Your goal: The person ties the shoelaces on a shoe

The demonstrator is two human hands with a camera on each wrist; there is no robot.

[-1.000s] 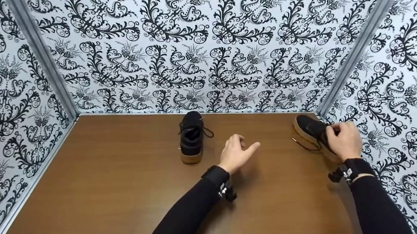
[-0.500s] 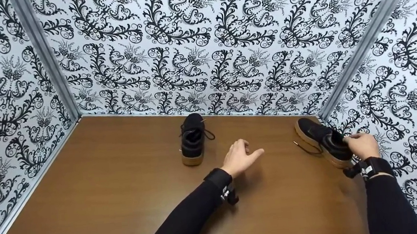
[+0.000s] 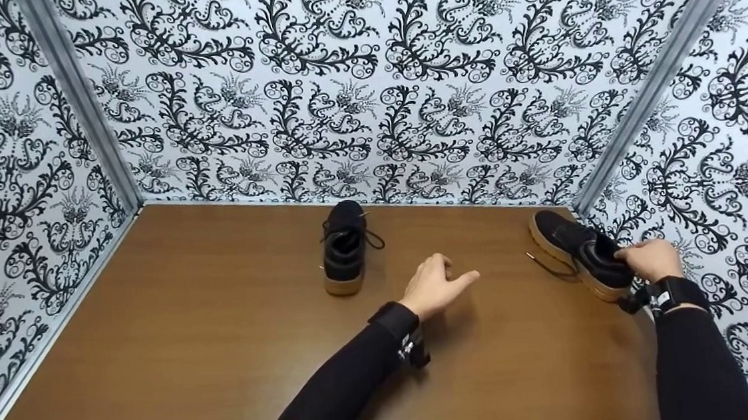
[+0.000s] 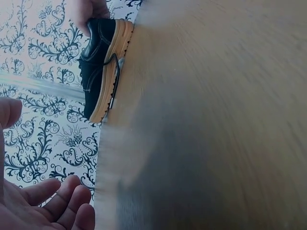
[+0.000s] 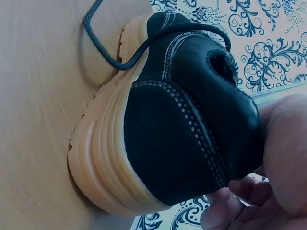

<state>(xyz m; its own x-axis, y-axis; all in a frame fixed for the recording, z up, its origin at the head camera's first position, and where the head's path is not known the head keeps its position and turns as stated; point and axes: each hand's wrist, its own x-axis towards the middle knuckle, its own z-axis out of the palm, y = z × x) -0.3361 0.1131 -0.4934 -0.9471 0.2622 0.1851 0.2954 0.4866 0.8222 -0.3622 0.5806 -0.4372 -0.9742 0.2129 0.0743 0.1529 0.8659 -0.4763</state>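
Note:
A black lace-up shoe [image 3: 559, 232] with a tan sole rests at the table's back right, toe angled toward the corner. My right hand [image 3: 655, 260] pinches its padded collar near the heel; up close in the right wrist view, the thumb is over the collar of the shoe [image 5: 163, 139] and the fingers lie on its outer side. One loose lace [image 5: 98, 45] trails onto the table. My left hand [image 3: 435, 288] hovers above the wood, thumb spread and fingers relaxed, touching nothing. Left of it stands the matching shoe [image 3: 346, 212], toe to the back wall.
The brown table [image 3: 223, 329] is bounded by patterned panels at the back, left and right. Grey posts [image 3: 661, 80] mark the corners. The right-hand panel [image 3: 701, 211] stands close beside my right hand and the shoe.
My right hand has moved from the lace area back to the collar at the heel, uncovering the shoe's opening. The left hand has drifted slightly right and nearer. Both shoes stay in place.

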